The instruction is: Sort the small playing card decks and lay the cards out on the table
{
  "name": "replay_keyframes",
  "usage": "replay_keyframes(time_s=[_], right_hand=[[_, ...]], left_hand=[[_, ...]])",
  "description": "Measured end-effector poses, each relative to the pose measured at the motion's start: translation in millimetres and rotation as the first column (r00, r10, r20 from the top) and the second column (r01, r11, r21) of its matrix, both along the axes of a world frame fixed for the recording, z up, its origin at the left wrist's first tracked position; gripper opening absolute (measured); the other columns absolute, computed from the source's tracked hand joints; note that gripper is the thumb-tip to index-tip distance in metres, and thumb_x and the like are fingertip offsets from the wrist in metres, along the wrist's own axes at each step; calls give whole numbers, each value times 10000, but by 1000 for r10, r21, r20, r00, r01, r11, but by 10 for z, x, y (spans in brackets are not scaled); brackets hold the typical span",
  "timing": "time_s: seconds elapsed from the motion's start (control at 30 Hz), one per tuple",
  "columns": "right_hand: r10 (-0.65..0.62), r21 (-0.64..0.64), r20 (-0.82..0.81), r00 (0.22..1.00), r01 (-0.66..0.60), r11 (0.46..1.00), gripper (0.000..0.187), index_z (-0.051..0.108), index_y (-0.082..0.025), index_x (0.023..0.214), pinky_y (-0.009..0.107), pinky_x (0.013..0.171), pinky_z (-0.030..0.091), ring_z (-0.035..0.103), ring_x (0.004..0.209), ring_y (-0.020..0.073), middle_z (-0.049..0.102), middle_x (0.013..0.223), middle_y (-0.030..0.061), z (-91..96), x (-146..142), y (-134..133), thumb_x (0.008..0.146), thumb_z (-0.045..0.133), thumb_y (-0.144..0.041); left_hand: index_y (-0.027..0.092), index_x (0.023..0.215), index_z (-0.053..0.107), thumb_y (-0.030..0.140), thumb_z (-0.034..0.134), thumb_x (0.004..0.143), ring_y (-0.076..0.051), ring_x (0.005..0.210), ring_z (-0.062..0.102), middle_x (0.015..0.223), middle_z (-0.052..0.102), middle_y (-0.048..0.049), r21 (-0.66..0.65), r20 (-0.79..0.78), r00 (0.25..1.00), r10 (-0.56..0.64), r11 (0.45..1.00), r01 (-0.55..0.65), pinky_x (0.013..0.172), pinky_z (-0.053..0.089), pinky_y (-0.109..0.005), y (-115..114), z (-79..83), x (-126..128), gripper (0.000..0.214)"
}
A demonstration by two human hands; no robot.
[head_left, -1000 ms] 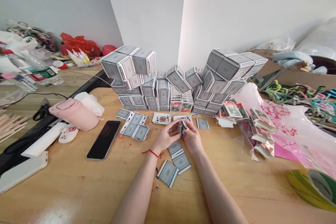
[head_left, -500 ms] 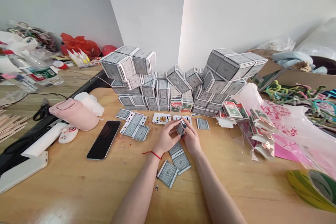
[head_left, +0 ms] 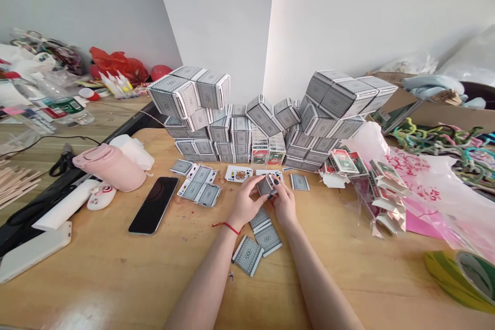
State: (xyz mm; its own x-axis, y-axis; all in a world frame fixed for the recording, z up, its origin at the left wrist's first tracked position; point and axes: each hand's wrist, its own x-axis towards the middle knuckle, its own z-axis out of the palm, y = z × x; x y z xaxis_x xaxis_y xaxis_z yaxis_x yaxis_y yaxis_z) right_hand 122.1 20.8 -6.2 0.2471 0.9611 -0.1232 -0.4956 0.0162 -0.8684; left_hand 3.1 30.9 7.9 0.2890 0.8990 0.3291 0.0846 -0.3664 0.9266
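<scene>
Over the middle of the wooden table (head_left: 116,278) my left hand (head_left: 244,204) and my right hand (head_left: 285,203) meet, both pinched on a small stack of grey-backed playing cards (head_left: 266,185). Just below the hands lie three small card stacks (head_left: 259,241), face down. Beyond the hands a face-up card (head_left: 238,173) and more face-down cards (head_left: 201,191) are spread out. A red string circles my left wrist.
A wall of grey card boxes (head_left: 270,118) stands at the back. A black phone (head_left: 153,204), a pink bottle (head_left: 110,165) and a white block (head_left: 34,250) lie left. Pink plastic bags (head_left: 429,185), loose card packs (head_left: 381,185) and a tape roll (head_left: 464,273) sit right.
The hands have shifted slightly away from me with the cards, turning the small stack between the fingers. Nothing else has moved.
</scene>
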Motion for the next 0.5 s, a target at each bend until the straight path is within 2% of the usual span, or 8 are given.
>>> replay_keyframes(time_s=[0.2, 0.4, 0.5], right_hand=[[8, -83, 22, 1000, -6, 997, 372, 653, -164, 882, 280, 557, 492, 599, 686, 181, 654, 814, 46, 7, 29, 10, 603, 682, -409], [6, -102, 50, 999, -1, 995, 361, 656, -149, 814, 283, 514, 503, 587, 628, 170, 646, 755, 38, 12, 53, 17, 577, 690, -418], [-9, -115, 119, 993, 23, 993, 356, 657, -133, 779, 277, 499, 497, 582, 606, 172, 640, 712, 40, 6, 49, 16, 584, 673, -431]], left_hand=[[238, 1156, 469, 138, 563, 724, -206, 1133, 441, 1216, 449, -77, 36, -22, 999, 23, 999, -22, 854, 489, -353, 12, -16, -26, 453], [238, 1143, 477, 102, 553, 717, -198, 1152, 428, 1226, 455, -69, 90, -80, 996, 34, 996, -27, 875, 476, -359, 21, -23, -53, 453], [245, 1159, 468, 95, 547, 720, -194, 1157, 424, 1225, 465, -59, 133, -153, 987, 39, 991, -19, 932, 433, -385, 19, -13, -56, 471]])
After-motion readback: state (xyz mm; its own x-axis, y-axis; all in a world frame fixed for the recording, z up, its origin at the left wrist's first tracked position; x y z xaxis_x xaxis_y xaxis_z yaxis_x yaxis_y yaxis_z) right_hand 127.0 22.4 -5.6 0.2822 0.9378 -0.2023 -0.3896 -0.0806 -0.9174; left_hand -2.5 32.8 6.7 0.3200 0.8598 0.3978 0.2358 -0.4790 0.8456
